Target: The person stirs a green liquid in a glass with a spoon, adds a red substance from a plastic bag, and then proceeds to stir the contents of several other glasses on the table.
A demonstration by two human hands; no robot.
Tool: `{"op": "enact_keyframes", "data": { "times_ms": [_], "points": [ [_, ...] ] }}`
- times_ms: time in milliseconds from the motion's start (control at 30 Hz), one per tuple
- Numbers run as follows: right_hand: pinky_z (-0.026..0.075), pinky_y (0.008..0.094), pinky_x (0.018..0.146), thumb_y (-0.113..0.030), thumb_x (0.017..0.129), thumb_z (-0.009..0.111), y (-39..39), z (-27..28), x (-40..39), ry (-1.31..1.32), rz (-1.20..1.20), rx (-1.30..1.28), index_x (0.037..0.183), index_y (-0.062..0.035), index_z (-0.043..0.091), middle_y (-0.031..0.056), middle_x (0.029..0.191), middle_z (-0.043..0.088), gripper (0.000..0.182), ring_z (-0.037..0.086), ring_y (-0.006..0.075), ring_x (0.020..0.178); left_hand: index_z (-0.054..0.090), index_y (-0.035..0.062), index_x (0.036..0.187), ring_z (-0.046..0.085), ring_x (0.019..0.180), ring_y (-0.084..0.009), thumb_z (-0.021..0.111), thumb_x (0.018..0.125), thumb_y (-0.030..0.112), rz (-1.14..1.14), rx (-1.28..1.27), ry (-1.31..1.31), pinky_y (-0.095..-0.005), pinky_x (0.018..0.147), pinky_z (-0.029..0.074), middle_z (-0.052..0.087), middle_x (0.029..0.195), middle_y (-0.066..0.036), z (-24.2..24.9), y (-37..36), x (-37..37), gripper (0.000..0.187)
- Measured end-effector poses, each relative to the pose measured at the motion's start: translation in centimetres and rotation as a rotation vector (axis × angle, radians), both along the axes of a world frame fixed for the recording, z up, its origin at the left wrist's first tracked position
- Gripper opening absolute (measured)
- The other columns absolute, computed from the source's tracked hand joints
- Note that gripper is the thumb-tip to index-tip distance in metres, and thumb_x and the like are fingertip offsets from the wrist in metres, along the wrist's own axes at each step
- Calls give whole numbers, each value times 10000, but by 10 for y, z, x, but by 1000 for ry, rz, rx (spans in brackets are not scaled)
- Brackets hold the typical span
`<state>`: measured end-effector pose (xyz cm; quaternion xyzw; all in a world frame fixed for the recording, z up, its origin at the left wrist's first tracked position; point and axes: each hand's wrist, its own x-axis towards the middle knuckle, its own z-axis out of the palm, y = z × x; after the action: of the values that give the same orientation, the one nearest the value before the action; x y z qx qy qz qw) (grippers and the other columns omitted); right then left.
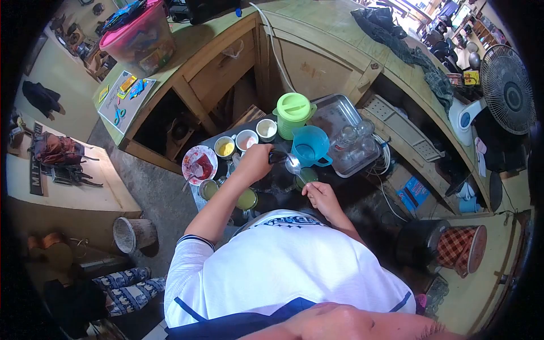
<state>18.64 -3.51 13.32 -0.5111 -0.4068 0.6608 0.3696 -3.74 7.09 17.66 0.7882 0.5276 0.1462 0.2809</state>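
Right hand point(322, 198) fingers pinch a spoon point(293, 164), long axis slanting left, bowl toward the table's point(273, 185) far edge; left hand point(254, 165) fingers clamp a dark object point(277, 157); bare surface between.

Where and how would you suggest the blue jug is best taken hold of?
The blue jug is probably best gripped by its handle, coming from the near right, likely with the right hand once free: the jug stands upright and its handle juts out that way.
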Motion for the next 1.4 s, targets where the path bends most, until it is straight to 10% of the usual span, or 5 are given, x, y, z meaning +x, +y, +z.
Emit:
{"op": "enact_keyframes", "data": {
  "times_ms": [800,1033,1233,1400],
  "points": [
    [172,204,400,-241,994,480,-1,-3,-3,231,46,-167,806,-34,562,-95,556,315,292,256,0,428,628,29,918,646,832,-395,619,736,31,72,-18,192,-474,709,521,658,834,-205,-19,-12,-10,182],
    [185,204,405,-239,992,478,5,1,-4,274,13,-199,827,-24,551,-87,567,311,281,264,11,430,545,9,1121,605,947,-412,749,692,157,439,22,69,-463,799,484,642,970,-240,-41,10,-93,498],
    [194,192,405,-245,995,480,8,-6,2,278,-35,-221,838,-43,533,-78,588,324,262,275,16,448,605,-10,1051,591,995,-403,700,690,88,646,192,185,-467,835,479,630,1015,-243,-104,34,-201,385],
    [197,191,400,-236,996,473,11,-9,1,273,-16,-225,842,-43,536,-76,586,329,255,275,16,444,669,-6,1063,662,833,-354,847,583,257,638,-150,182,-380,776,528,663,953,-248,-127,40,-242,576]
  ]
}}
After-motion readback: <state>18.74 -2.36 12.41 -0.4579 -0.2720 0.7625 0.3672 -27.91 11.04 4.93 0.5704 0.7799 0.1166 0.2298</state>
